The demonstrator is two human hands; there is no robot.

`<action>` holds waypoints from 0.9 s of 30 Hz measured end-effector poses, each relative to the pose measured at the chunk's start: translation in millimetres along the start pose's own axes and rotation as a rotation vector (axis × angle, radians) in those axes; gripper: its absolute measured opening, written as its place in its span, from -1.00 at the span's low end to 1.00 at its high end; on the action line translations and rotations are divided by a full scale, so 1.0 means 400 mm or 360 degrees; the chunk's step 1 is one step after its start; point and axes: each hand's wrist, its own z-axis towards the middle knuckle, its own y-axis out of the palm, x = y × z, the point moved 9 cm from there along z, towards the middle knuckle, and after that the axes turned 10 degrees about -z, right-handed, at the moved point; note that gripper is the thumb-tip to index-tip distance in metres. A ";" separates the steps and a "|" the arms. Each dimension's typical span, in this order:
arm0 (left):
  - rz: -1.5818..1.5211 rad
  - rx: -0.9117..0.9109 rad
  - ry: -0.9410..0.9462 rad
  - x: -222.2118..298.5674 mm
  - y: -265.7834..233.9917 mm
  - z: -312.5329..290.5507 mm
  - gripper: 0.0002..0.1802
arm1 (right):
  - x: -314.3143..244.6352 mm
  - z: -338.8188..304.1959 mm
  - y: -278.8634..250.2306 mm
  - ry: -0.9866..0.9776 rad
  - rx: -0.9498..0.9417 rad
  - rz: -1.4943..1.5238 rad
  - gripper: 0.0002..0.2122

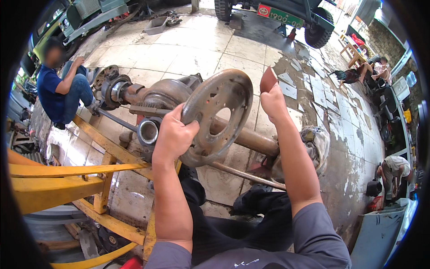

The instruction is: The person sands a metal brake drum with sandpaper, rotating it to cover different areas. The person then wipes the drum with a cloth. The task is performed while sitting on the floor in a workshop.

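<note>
The round brake backing plate [217, 114] in front of me is rusty brown metal, with a big hole in its middle and several small holes around it. It sits at the end of a long rusty axle housing [165, 94], which lies across a yellow steel frame [58, 179] above the tiled floor [201, 49]. My left hand [172, 136] comes up from below, and its fingers [187, 126] are clenched around the left rim of the plate. My right hand [272, 101] is raised just beside the right rim, and its fingers pinch a small folded piece of reddish sandpaper [268, 80]. Both my forearms are stretched forward. A dirty rag [317, 142] lies near my right forearm.
</note>
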 end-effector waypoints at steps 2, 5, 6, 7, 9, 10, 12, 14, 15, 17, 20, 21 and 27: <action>-0.0011 0.0013 -0.0016 -0.009 -0.006 -0.005 -0.55 | 0.013 -0.017 0.043 0.0311 -0.0205 0.0161 -0.22; -0.0054 0.0021 -0.0018 -0.005 0.005 -0.007 -0.56 | -0.033 -0.027 0.087 -0.0073 -0.0169 0.0254 -0.25; -0.0049 0.0031 -0.0015 -0.002 0.006 -0.009 -0.56 | -0.079 -0.054 0.097 -0.0042 -0.0298 0.0116 -0.21; -0.0045 0.0041 -0.0012 0.000 0.007 -0.010 -0.56 | -0.059 -0.049 0.107 0.0008 -0.0352 -0.0226 -0.22; -0.0049 0.0036 -0.0008 0.000 0.011 -0.013 -0.56 | -0.066 -0.058 0.103 -0.0062 -0.0329 -0.0299 -0.21; -0.0053 0.0029 0.0002 0.004 0.011 -0.013 -0.56 | -0.070 -0.063 0.105 -0.0097 -0.0319 -0.0336 -0.20; -0.0045 0.0029 0.0007 0.008 0.018 -0.016 -0.57 | -0.065 -0.064 0.104 -0.0204 -0.0195 -0.0484 -0.20; -0.0021 0.0047 0.0007 0.017 0.026 -0.019 -0.57 | -0.065 -0.057 0.108 -0.0357 0.0034 -0.0759 -0.26; -0.0005 0.0050 0.0008 0.016 0.025 -0.018 -0.58 | -0.067 -0.054 0.109 -0.0412 0.0099 -0.0673 -0.31; 0.0025 0.0056 0.0006 0.008 0.018 -0.016 -0.59 | -0.077 -0.053 0.108 -0.0517 0.0227 -0.0501 -0.39; 0.0096 0.0082 -0.0013 0.015 0.024 -0.026 -0.60 | -0.098 -0.077 0.119 -0.0632 0.0430 -0.0209 -0.45; 0.0085 0.0076 0.0002 0.016 0.028 -0.026 -0.61 | -0.105 -0.082 0.124 -0.0633 0.0497 -0.0226 -0.45; 0.0076 0.0065 0.0040 0.019 0.026 -0.026 -0.62 | -0.245 -0.163 0.161 -0.0942 0.0637 -0.0253 -0.48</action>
